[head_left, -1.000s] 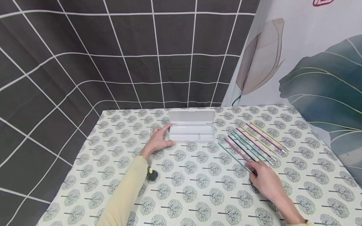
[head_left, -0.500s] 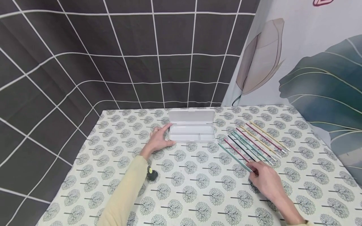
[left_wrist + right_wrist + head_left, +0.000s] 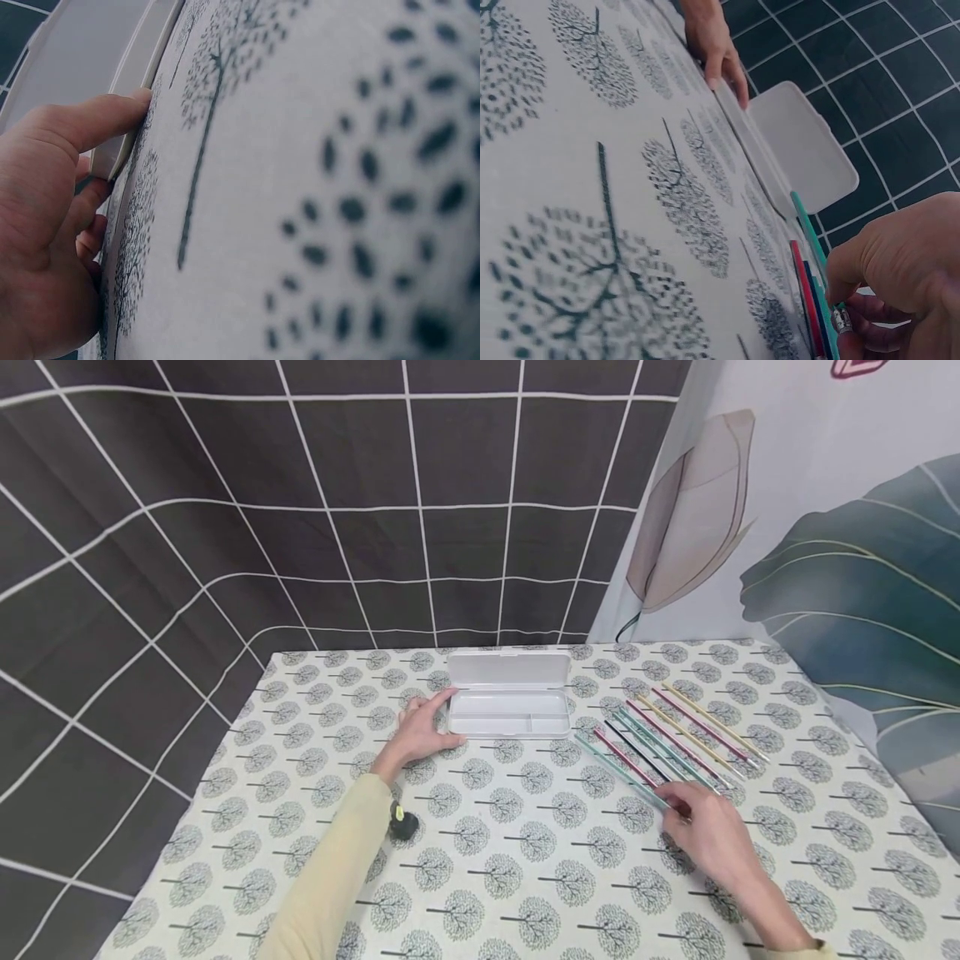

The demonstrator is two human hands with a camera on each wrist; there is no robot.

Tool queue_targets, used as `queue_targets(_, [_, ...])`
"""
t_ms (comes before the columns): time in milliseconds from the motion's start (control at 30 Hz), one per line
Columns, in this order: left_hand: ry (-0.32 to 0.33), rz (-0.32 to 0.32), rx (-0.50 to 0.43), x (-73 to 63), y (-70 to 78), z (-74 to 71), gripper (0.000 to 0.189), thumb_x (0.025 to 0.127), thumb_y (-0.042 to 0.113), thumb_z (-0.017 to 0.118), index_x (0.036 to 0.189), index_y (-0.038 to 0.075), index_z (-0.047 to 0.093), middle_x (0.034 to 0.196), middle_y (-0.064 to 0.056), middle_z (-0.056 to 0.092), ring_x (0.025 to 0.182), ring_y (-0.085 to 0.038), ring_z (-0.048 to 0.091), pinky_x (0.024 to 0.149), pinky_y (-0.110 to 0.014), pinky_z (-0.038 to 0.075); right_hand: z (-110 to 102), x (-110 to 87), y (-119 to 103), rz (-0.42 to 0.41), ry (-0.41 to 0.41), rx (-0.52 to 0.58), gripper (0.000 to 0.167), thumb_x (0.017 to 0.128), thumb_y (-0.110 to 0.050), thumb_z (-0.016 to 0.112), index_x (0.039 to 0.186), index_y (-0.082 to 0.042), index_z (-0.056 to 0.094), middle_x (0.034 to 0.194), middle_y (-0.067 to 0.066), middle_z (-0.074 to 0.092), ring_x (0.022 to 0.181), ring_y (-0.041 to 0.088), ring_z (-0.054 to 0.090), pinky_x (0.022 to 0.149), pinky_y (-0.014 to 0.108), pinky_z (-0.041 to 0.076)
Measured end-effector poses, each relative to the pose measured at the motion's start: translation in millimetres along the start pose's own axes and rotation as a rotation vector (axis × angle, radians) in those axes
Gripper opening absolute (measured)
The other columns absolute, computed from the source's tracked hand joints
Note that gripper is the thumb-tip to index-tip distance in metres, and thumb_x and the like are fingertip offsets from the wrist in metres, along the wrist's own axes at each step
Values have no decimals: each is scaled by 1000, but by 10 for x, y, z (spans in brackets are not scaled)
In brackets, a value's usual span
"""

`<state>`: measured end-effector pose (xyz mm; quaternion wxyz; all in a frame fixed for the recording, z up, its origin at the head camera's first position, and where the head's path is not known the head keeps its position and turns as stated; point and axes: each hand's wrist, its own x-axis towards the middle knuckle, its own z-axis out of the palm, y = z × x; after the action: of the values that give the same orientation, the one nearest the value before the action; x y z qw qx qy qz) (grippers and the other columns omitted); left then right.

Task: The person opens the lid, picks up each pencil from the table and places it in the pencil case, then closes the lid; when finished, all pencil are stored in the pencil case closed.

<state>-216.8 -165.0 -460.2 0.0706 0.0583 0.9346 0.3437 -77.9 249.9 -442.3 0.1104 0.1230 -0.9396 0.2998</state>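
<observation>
A white pencil case [image 3: 491, 724] stands on the patterned cloth, its lid [image 3: 510, 670] raised at the back and its compartments bare. At its left end my left hand [image 3: 420, 732] holds it, thumb at the front corner and index finger at the back one. Over on the right, my right hand [image 3: 708, 831] pinches the near end of a green pencil [image 3: 611, 764]. The right wrist view shows that pencil's metal end between thumb and fingers. Close beside it lie a red pencil [image 3: 624, 755] and a black pencil [image 3: 637, 747].
Farther right, several more pencils lie slanted in a row, among them a yellow pencil [image 3: 712, 718]. A dark wall cloth [image 3: 465, 543] with white lines hangs behind the table. A white curtain [image 3: 697, 527] with printed leaves hangs at right.
The green pencil has shifted slightly left and towards me, with my right hand moving along. The red pencil beside it stirred a second ago and now lies still. My left hand stays put.
</observation>
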Motion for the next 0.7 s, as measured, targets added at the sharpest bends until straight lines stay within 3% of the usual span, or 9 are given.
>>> queue_targets(433, [3,13,16,1,-1,-8,96,75,34,86,156,31,34,141,-23,42,130,-37,34,102,-55,32,-34,256,14,-199,60,-8,37,67,18,70,99,0,71,83,4,65,66,14,59,55,26,51])
queue_targets(700, [6,11,21,4,-2,1,96,75,34,86,156,30,35,140,-22,43,130,-36,34,103,-54,30,-52,413,-48,-192,-4,10,33,74,15,70,103,0,71,84,3,64,66,13,57,48,24,46])
